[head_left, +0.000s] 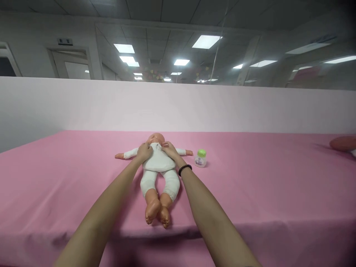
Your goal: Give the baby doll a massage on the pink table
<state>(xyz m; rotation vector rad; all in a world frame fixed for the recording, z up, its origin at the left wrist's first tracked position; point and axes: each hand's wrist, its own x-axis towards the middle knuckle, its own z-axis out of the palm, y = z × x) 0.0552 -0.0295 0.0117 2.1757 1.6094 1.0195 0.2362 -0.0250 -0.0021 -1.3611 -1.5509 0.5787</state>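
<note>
A baby doll with a white cloth body lies on its back on the pink-covered table, its feet toward me and its arms spread to the sides. My left hand is at the doll's upper chest, by the shoulder on the left, with curled fingers closed on the white cloth. Across from it, my right hand pinches the cloth close to the neckline. A dark beaded band is around my right wrist. Just right of the doll's arm stands a small clear jar with a green lid.
The pink cloth covers the wide table and hangs over its front edge. Behind it runs a low white wall with glass above. A brownish rounded object, partly cut off, lies at the far right.
</note>
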